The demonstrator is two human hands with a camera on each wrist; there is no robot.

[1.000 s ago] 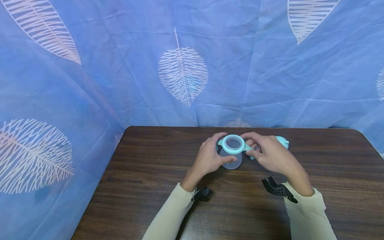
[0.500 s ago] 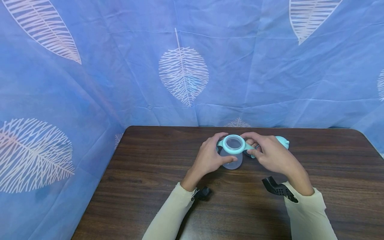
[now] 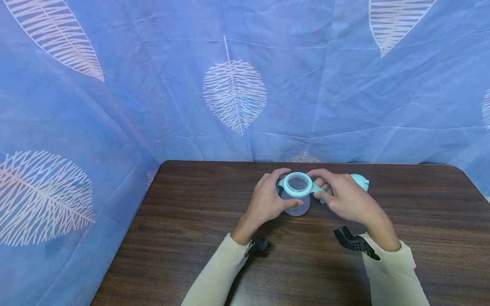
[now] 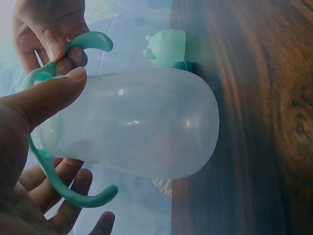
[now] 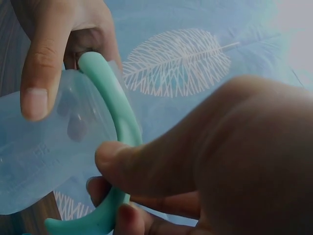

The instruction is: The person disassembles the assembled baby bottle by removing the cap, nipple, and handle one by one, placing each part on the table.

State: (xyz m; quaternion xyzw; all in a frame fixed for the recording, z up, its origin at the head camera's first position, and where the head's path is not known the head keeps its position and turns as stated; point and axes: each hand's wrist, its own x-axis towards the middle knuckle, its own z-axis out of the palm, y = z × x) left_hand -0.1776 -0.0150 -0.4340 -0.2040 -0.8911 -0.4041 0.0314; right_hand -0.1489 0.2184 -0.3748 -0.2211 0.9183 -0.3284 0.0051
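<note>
A translucent baby bottle stands near the table's back edge, with no nipple or cap on its mouth. Around its neck sits a mint-green two-handled ring, whose curved arms show in the left wrist view. My left hand grips the bottle's upper part from the left, thumb across the front and fingers behind. On the other side, my right hand pinches the right handle between thumb and fingers, close to the ring, as the right wrist view shows.
Behind the right hand stands a mint cap with small ear-like bumps. A darker teal piece lies against it in the left wrist view. The dark wooden table ends at a blue leaf-patterned cloth.
Both hands and the bottle stay in place. Only the right fingers shift slightly on the handle.
</note>
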